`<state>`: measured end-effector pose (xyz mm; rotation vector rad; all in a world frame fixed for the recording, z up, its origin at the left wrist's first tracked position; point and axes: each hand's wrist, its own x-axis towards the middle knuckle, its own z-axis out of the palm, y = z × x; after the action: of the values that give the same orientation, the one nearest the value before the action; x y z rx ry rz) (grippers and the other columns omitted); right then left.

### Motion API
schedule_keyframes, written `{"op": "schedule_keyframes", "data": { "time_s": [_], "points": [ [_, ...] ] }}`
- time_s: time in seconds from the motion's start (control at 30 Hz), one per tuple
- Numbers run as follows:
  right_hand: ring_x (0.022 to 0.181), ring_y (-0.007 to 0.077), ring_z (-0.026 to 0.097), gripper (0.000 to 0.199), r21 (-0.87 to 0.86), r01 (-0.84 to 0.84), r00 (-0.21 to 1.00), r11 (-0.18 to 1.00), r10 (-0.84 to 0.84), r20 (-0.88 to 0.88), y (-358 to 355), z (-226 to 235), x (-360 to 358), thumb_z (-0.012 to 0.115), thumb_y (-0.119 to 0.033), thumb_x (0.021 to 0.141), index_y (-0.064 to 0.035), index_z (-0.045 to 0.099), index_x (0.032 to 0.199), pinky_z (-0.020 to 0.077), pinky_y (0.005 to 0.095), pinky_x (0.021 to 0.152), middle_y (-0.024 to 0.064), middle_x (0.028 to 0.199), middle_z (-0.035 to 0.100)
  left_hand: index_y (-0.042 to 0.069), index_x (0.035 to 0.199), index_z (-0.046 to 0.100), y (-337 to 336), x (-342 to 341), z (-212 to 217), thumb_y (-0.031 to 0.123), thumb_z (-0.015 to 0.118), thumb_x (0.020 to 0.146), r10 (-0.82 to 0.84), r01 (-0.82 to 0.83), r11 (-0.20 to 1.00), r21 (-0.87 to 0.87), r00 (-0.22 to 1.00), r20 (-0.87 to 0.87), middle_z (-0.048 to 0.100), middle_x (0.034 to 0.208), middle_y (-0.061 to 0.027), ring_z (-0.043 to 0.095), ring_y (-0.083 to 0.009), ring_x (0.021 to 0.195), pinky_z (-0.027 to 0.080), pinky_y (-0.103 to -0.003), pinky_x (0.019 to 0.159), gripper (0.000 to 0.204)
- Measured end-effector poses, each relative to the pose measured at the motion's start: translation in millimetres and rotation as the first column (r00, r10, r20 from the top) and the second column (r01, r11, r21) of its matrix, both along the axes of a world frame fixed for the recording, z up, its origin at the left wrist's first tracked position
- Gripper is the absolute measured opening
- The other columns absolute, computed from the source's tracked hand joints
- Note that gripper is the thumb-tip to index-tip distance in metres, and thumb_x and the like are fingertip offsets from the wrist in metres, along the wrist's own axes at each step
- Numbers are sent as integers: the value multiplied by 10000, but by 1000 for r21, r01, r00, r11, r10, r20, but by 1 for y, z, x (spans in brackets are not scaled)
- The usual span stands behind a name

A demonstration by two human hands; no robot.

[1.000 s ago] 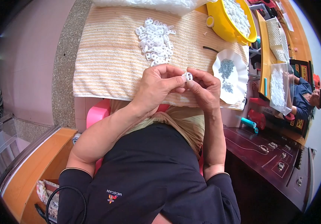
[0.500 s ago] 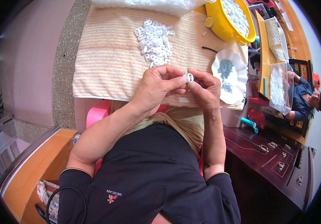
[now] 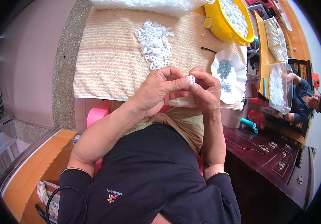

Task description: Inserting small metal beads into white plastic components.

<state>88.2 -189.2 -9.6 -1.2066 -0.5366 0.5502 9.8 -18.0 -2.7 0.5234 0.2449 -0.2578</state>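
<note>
Over the near edge of the towel, both hands meet at a small white plastic cord lock [image 3: 192, 80] with holes in its face. My left hand [image 3: 164, 85] pinches it from the left between thumb and fingertips. From the right, my right hand [image 3: 207, 87] grips it with thumb and index finger. My fingers partly cover the piece. Beyond my left hand lies a loose pile of similar white cord locks [image 3: 154, 43]. Right of my right hand, a white scalloped dish [image 3: 238, 78] holds tiny grey metal parts [image 3: 225, 69], apparently springs.
A striped towel [image 3: 108, 56] covers the table. Behind the pile stands a clear tub [image 3: 149, 5] of white pieces; at back right is a yellow basin [image 3: 214, 22] full of white parts. A thin black strip [image 3: 209, 49] lies nearby. At far right, another person [image 3: 304, 97] reaches toward a clear box [image 3: 280, 87].
The cord lock has turned slightly and shifted a little to the right between my fingertips. At far right, the other person's hand has moved to the clear box.
</note>
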Motion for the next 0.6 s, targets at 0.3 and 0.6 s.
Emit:
{"op": "schedule_keyframes", "data": {
  "time_s": [0.3, 0.6],
  "points": [
    [948, 149, 550, 317, -10, -17, 998, 1000, 18, 55, 0, 6, -3, 723, 11, 782, 16, 655, 1092, 482, 266, 822, 123, 1117, 568, 35, 918, 612, -2, -2, -2, 101, 680, 867, -11, 12, 1000, -18, 999, 53, 636, 847, -46, 628, -118, 742, 534, -240, 681, 107],
    [984, 186, 587, 301, -2, -3, 990, 1000, 4, 138, 3, 10, -7, 719, 15, 787, 24, 653, 1081, 492, 285, 826, 152, 1083, 609, 33, 887, 610, -6, -6, 1, 97, 679, 866, 35, -33, 998, -59, 998, 43, 653, 824, -68, 644, -138, 729, 548, -255, 674, 97]
  ]
}}
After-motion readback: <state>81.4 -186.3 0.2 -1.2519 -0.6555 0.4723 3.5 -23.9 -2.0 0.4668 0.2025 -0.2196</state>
